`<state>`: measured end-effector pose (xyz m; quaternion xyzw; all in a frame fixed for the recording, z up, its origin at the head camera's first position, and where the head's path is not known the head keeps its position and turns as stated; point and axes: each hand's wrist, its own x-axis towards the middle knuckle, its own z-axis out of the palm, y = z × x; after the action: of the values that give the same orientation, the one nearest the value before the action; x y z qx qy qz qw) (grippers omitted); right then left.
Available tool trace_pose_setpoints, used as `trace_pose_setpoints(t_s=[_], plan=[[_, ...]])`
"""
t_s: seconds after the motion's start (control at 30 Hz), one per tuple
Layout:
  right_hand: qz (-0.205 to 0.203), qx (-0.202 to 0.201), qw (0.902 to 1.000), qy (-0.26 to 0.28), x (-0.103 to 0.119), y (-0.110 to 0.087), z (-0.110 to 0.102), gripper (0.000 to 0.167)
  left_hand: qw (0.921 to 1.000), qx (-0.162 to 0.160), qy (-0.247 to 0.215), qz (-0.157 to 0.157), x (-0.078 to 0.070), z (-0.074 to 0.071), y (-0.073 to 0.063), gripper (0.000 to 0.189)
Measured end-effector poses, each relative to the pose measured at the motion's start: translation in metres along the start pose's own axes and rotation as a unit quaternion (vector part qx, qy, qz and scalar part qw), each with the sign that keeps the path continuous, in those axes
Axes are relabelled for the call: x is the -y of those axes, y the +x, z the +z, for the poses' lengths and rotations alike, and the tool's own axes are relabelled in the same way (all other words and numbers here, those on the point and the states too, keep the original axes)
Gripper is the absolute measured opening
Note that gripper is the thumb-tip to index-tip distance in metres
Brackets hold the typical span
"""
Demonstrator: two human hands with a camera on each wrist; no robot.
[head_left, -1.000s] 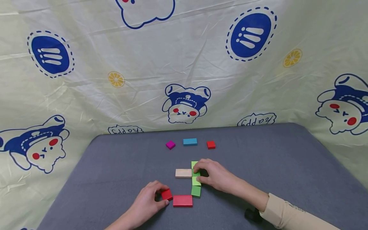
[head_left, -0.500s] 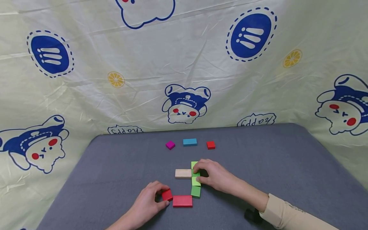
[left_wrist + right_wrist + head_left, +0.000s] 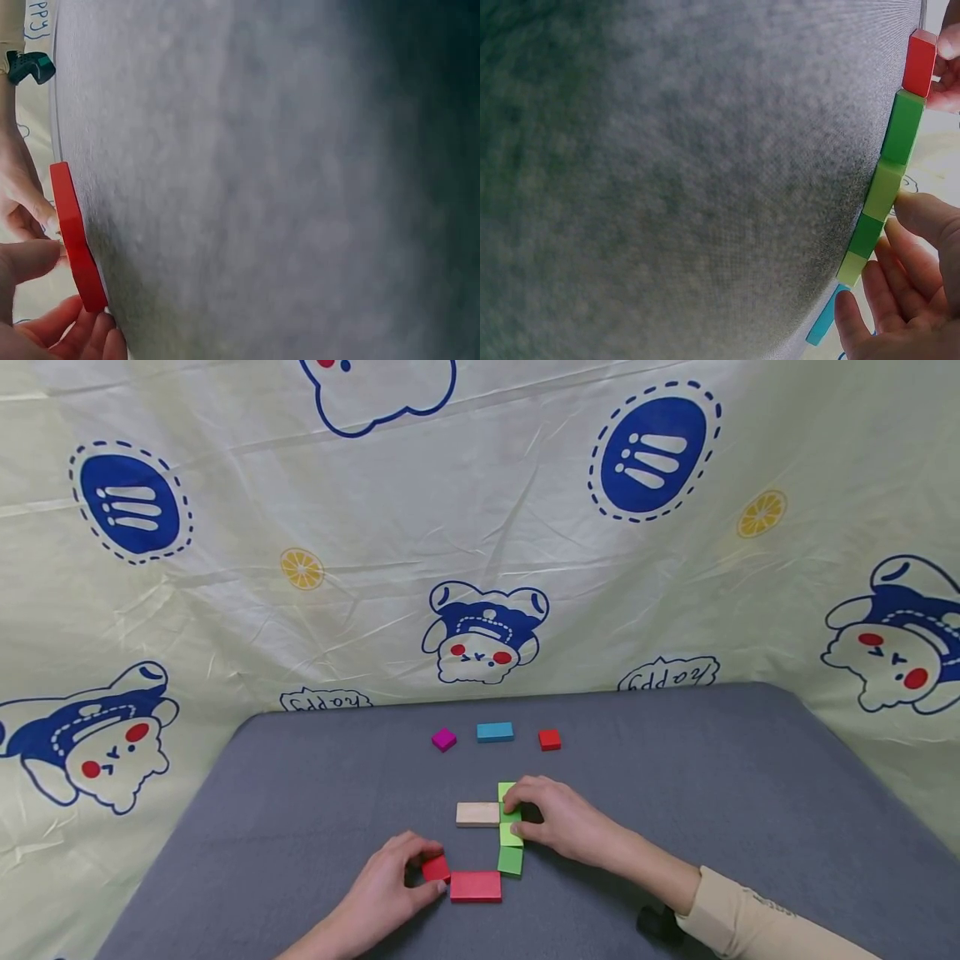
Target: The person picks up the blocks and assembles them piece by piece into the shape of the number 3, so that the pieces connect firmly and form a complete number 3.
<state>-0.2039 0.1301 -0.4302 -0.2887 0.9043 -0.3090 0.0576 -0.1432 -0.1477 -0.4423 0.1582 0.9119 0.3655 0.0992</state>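
Note:
My left hand (image 3: pixel 390 881) pinches a small red block (image 3: pixel 436 867) between thumb and fingers, at the left end of a longer red block (image 3: pixel 476 887). That small block stands slightly turned on the table. My right hand (image 3: pixel 564 818) bends over a column of green blocks, index finger on a dark green block (image 3: pixel 510 816) and thumb on the light green block (image 3: pixel 512 835) nearer me. A further green block (image 3: pixel 510 861) ends the column beside the long red one. A light green block (image 3: pixel 506 791) tops it, partly hidden by fingers. The right wrist view shows the thumb (image 3: pixel 922 214) touching the column's side.
A plain wooden block (image 3: pixel 477 814) adjoins the column's left side. Farther back lie a magenta block (image 3: pixel 444 740), a blue block (image 3: pixel 494 732) and a red block (image 3: pixel 550 740). The grey table (image 3: pixel 337 777) ends at a printed curtain (image 3: pixel 360 627).
The small red block has shifted very slightly right towards the long red block, with my left hand on it. My right hand stays in place on the green column.

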Motion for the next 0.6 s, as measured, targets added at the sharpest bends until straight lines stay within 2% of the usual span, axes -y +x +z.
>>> trace_pose_setpoints(t_s=[0.27,0.6], plan=[[-0.007,-0.008,0.9999,-0.001,-0.002,-0.001,0.001,0.019,0.9980,-0.043,-0.039,0.025,0.002,-0.007,0.008,0.037],[-0.011,-0.007,0.9999,-0.003,-0.003,0.000,0.001,0.018,0.9932,-0.070,-0.090,0.020,0.013,-0.017,0.041,0.036]])
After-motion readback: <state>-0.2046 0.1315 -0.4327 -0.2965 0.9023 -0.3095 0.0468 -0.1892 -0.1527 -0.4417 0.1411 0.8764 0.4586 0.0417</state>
